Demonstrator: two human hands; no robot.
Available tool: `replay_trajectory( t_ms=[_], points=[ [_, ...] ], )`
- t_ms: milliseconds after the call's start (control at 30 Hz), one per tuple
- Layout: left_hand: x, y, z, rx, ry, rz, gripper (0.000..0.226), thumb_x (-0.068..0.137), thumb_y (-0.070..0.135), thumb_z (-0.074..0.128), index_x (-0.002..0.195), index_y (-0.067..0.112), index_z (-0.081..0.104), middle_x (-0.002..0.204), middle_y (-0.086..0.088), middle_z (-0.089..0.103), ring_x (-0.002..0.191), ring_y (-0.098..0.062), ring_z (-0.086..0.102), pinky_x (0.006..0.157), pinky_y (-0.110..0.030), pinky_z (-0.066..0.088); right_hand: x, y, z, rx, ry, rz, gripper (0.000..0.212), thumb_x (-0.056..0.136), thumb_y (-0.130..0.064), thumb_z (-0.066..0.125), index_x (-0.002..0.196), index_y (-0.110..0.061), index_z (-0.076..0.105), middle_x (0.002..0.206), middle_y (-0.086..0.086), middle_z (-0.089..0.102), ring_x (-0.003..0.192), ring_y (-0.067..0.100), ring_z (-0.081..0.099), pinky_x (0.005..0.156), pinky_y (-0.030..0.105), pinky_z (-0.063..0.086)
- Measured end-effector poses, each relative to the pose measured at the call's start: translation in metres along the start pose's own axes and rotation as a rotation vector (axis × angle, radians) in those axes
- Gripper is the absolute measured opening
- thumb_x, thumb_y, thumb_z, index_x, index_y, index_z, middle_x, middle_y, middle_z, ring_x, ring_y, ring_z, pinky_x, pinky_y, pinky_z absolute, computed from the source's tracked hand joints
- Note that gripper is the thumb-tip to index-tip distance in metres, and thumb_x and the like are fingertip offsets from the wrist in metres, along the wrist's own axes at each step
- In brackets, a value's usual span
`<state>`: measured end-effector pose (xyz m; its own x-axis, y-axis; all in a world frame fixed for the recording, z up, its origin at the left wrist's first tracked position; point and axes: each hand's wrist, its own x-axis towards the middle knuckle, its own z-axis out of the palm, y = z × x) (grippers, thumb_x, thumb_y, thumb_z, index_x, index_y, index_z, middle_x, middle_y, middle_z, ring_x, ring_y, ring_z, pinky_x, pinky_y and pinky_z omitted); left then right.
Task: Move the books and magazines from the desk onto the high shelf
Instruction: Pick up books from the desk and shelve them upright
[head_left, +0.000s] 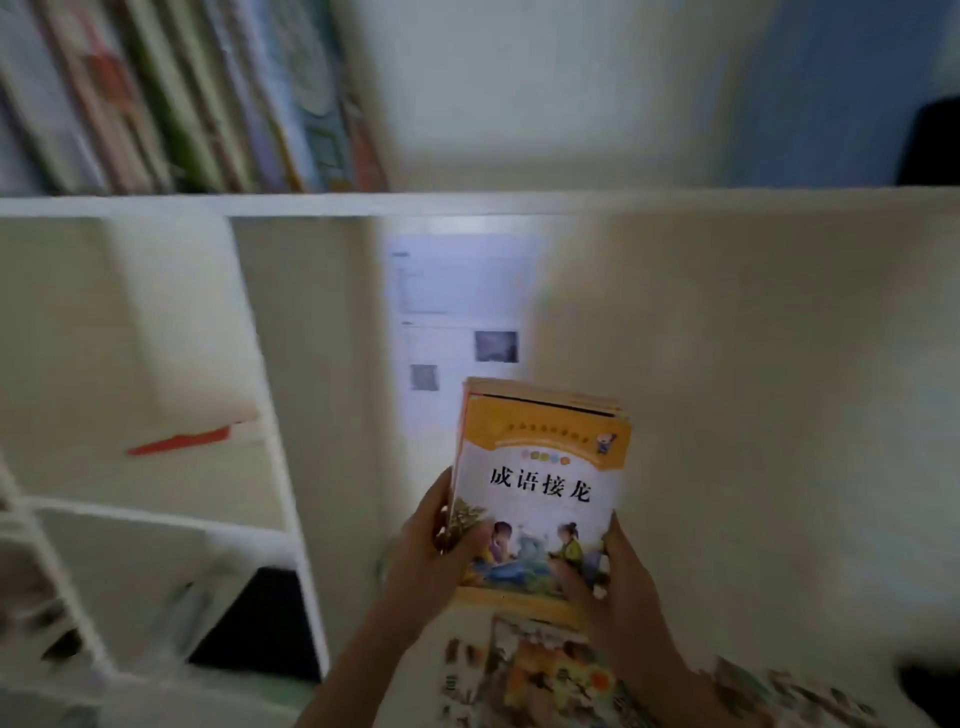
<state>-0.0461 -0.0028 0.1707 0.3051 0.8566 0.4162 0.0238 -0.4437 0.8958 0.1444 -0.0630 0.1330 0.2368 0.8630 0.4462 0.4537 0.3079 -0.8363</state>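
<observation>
High white wooden shelf (467, 203): left part packed with leaning colourful upright books (197, 93), right stretch free up to a dark blurred object (930, 140) at far right. Open wall space runs up to the shelf edge.

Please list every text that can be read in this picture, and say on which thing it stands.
"成语接龙": on the cover of the book held by both hands.
Small line in the cover's orange band: too blurred.
Sheet on the wall: print blurred.
Shelf books: blurred.
</observation>
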Motion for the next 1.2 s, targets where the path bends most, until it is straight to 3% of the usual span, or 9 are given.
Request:
replay_trajectory(
  t_ms=[67, 200, 367, 500, 700, 900, 1033, 1133, 1200],
  points=[
    [-0.023, 0.023, -0.043, 0.026, 0.127, 0.044, 0.05, 0.09, 0.003, 0.062, 0.135, 0.019, 0.047, 0.102, -0.006, 0.072, 0.086, -0.028, 0.07, 0.073, -0.034, 0.059, 0.005, -0.033, 0.034, 0.058, -0.082, -0.098, 0.075, 0.087, -0.014, 0.068, 0.135, -0.051, 0.023, 0.111, -0.048, 0.049, 0.1, -0.011, 0.06, 0.071, 0.012, 0.052],
    [-0.056, 0.085, -0.104, 0.03, 0.378, 0.119, 0.05, 0.087, 0.008, 0.065, 0.134, 0.015, 0.049, 0.107, -0.006, 0.072, 0.097, -0.028, 0.07, 0.078, -0.04, 0.059, 0.019, -0.119, 0.07, 0.162, -0.236, -0.268, 0.065, 0.087, -0.015, 0.067, 0.138, -0.038, 0.035, 0.113, -0.026, 0.058, 0.1, -0.013, 0.058, 0.069, 0.008, 0.05],
    [-0.043, 0.184, -0.135, 0.05, 0.466, 0.332, 0.041, 0.09, 0.014, 0.066, 0.127, 0.006, 0.053, 0.097, -0.008, 0.07, 0.086, -0.02, 0.067, 0.073, -0.034, 0.056, 0.059, -0.228, 0.052, 0.152, -0.232, -0.537, 0.07, 0.088, -0.02, 0.068, 0.146, -0.027, 0.03, 0.128, -0.011, 0.055, 0.116, 0.001, 0.054, 0.091, 0.024, 0.052],
    [0.013, 0.251, -0.134, -0.015, 0.411, 0.441, 0.03, 0.092, 0.013, 0.062, 0.121, 0.009, 0.056, 0.089, -0.018, 0.066, 0.08, -0.03, 0.063, 0.084, -0.05, 0.056, 0.115, -0.3, 0.002, 0.024, -0.099, -0.69, 0.059, 0.085, -0.014, 0.07, 0.135, -0.022, 0.04, 0.099, -0.025, 0.053, 0.094, -0.006, 0.05, 0.079, -0.002, 0.035],
    [0.122, 0.296, -0.109, -0.096, 0.375, 0.447, 0.053, 0.09, 0.009, 0.064, 0.137, 0.017, 0.04, 0.108, -0.012, 0.069, 0.087, -0.025, 0.07, 0.083, -0.041, 0.058, 0.223, -0.336, -0.048, -0.104, -0.12, -0.494, 0.048, 0.086, -0.02, 0.07, 0.121, -0.018, 0.037, 0.08, -0.008, 0.049, 0.073, 0.012, 0.05, 0.061, 0.025, 0.039],
    [0.185, 0.266, -0.102, -0.19, 0.363, 0.307, 0.054, 0.086, 0.007, 0.069, 0.131, 0.018, 0.043, 0.111, -0.012, 0.067, 0.085, -0.013, 0.071, 0.071, -0.026, 0.059, 0.281, -0.305, -0.045, -0.04, -0.288, -0.276, 0.067, 0.083, -0.009, 0.072, 0.134, -0.022, 0.031, 0.114, 0.018, 0.061, 0.103, 0.034, 0.064, 0.079, 0.048, 0.057],
    [0.193, 0.252, -0.117, -0.131, 0.351, 0.237, 0.053, 0.083, 0.021, 0.074, 0.129, 0.022, 0.046, 0.104, -0.003, 0.071, 0.091, -0.016, 0.07, 0.086, -0.038, 0.057, 0.304, -0.294, -0.035, -0.069, -0.368, -0.209, 0.084, 0.071, -0.009, 0.082, 0.135, -0.028, 0.031, 0.114, 0.009, 0.058, 0.105, 0.026, 0.062, 0.081, 0.041, 0.057],
    [0.181, 0.261, -0.139, -0.047, 0.213, 0.262, 0.041, 0.086, 0.014, 0.069, 0.121, 0.028, 0.053, 0.103, 0.006, 0.067, 0.089, -0.007, 0.069, 0.075, -0.027, 0.059, 0.32, -0.294, -0.035, -0.03, -0.488, -0.155, 0.082, 0.074, -0.002, 0.079, 0.131, -0.037, 0.031, 0.11, -0.002, 0.059, 0.1, 0.018, 0.065, 0.068, 0.034, 0.058],
    [0.178, 0.262, -0.156, 0.117, 0.186, 0.305, 0.06, 0.084, 0.01, 0.069, 0.134, 0.032, 0.045, 0.113, 0.004, 0.061, 0.101, -0.009, 0.064, 0.079, -0.028, 0.058, 0.333, -0.297, -0.032, -0.04, -0.578, -0.177, 0.084, 0.075, 0.0, 0.077, 0.13, -0.042, 0.029, 0.119, -0.008, 0.059, 0.105, 0.013, 0.065, 0.072, 0.035, 0.058]
  ],
)
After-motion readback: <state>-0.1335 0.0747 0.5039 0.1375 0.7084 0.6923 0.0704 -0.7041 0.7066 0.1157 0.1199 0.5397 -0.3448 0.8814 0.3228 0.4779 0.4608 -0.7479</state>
